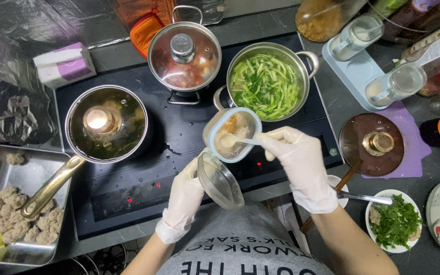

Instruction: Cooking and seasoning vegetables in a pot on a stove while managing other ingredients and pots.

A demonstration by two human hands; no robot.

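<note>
My left hand [185, 196], in a white glove, holds a small clear seasoning jar [231, 133] with a blue rim, its hinged lid [220, 182] hanging open toward me. My right hand [297, 160], also gloved, grips a small white spoon [232, 140] whose bowl is heaped with pale powder inside the jar's mouth. Both hands hover over the black induction cooktop [128, 188], just in front of an open steel pot of chopped green vegetables [266, 81].
A lidded pot [184, 58] stands at the back, a lidded saucepan with a brass handle [107, 125] at left. A steel tray of meatballs [19, 214] sits far left. At right are a glass lid [373, 144], seasoning jars [378, 66], bottles and a bowl of herbs [395, 221].
</note>
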